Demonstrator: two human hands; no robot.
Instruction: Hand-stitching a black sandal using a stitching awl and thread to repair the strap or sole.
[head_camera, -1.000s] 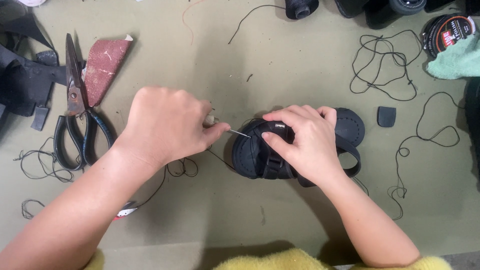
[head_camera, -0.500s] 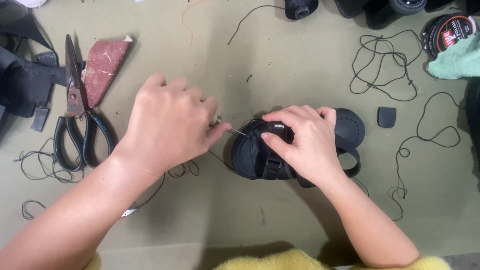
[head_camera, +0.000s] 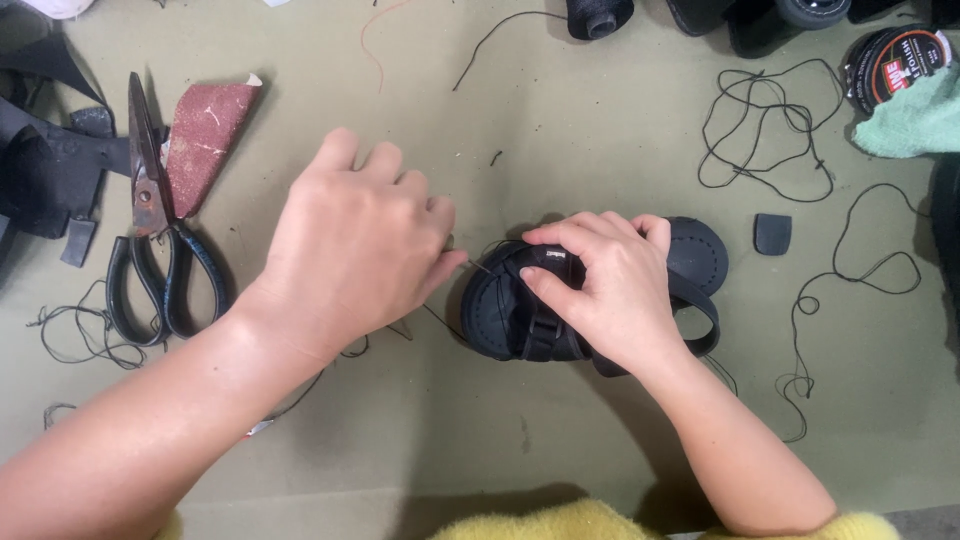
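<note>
Your right hand (head_camera: 605, 290) clamps the black sandal (head_camera: 600, 300) flat on the table (head_camera: 600, 130), steadying it for stitching. Your left hand (head_camera: 355, 245) pinches a needle (head_camera: 478, 265) at the toe, thread trailing. Scissors (head_camera: 150, 250) lie farther left, within reach.

A shoe-repair workshop: the olive-green table (head_camera: 560, 130) carries worn scissors (head_camera: 150, 240) and a sheet of reddish sandpaper (head_camera: 205, 140) near its left edge, a spool of black thread (head_camera: 598, 15) at the far edge, a round tin (head_camera: 890, 60) in the far right corner, and loose black thread (head_camera: 765, 135) strewn about
</note>
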